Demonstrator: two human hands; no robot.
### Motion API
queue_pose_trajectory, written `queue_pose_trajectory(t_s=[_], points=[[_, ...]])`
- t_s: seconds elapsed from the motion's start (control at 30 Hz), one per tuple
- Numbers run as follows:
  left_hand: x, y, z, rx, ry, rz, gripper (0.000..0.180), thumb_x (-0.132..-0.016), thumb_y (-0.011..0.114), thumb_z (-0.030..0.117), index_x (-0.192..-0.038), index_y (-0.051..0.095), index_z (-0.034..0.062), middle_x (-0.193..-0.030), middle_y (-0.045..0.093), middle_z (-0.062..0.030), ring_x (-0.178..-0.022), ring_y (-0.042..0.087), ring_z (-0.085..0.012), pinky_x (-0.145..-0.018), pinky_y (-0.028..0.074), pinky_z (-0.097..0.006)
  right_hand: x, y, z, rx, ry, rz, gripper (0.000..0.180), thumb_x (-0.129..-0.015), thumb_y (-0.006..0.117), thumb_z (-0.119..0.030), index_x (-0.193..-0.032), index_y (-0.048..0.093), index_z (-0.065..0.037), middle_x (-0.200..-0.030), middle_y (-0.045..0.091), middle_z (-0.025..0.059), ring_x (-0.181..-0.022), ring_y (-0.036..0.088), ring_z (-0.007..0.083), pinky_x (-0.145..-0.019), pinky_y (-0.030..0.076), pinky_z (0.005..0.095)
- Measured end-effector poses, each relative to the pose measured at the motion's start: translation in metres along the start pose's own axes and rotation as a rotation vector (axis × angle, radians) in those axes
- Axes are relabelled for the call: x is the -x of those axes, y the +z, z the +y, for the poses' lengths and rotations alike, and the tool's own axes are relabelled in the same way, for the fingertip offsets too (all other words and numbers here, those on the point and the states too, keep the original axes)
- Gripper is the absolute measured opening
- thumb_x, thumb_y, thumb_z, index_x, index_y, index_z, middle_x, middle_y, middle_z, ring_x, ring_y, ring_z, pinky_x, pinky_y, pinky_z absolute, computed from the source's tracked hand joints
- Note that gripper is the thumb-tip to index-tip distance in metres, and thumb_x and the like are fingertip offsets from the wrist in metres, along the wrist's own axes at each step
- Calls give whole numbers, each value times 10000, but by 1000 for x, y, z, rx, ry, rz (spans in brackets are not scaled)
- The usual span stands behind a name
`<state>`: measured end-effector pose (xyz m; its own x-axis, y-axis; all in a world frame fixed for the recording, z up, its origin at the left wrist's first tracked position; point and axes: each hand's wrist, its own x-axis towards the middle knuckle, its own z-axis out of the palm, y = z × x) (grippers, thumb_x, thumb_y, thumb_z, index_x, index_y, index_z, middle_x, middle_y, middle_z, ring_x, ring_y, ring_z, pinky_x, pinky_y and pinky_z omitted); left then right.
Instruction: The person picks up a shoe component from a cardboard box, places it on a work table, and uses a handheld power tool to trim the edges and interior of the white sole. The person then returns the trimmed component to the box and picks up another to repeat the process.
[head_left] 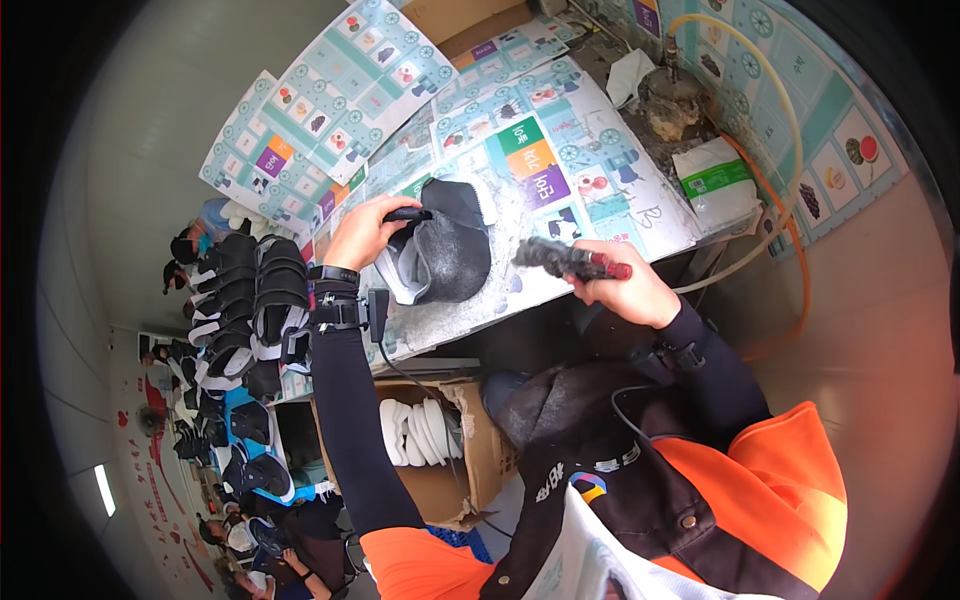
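Left hand (362,232) gripping black shoe (447,252) on bench, right hand (628,290) holding red-handled brush (565,260) beside it

Both arms are covered by long, tight black sleeves that end at the wrists, leaving the hands bare: the left hand (362,232) and the right hand (628,290). A black strap (333,274) circles the left wrist, and just below it sits a small black device (345,312) with a clip and a thin black cable running down along the sleeve. A similar black band (678,354) sits on the right wrist, with another thin cable curling from it. The torso wears an orange vest (775,490) over a dark apron (600,480) with a small coloured badge and snap buttons.
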<state>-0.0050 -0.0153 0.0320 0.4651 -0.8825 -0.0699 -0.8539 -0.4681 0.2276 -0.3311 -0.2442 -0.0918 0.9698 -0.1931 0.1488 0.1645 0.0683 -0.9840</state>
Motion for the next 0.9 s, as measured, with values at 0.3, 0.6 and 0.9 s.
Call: queue_pose_trajectory(t_s=[0.3,0.6,0.9], points=[[-7,3,-2,-23,45,11,319,-941,720,61,-1245,738,153,-1183,750,-112,-1112,700,-349,-945,542,-400,13,-20,5,120,54,91,137,-790,651,-20,-925,649,-2,-763,644,60,-701,605,167,-685,492,327],[48,-27,-17,-18,-34,196,344,-918,711,-2,-1252,736,76,-1197,768,-129,-1131,731,-311,-983,553,-389,3,-4,-3,54,240,-149,336,-826,651,-31,-1160,681,-22,-920,720,44,-743,651,133,-600,513,314],[212,-15,78,169,-292,422,341,-985,704,242,-1229,669,6,-1051,734,-243,-952,730,-411,-842,576,-444,-100,-139,73,1382,-52,493,547,-903,666,-59,-1428,549,39,-1261,622,315,-1187,596,488,-1025,484,522]])
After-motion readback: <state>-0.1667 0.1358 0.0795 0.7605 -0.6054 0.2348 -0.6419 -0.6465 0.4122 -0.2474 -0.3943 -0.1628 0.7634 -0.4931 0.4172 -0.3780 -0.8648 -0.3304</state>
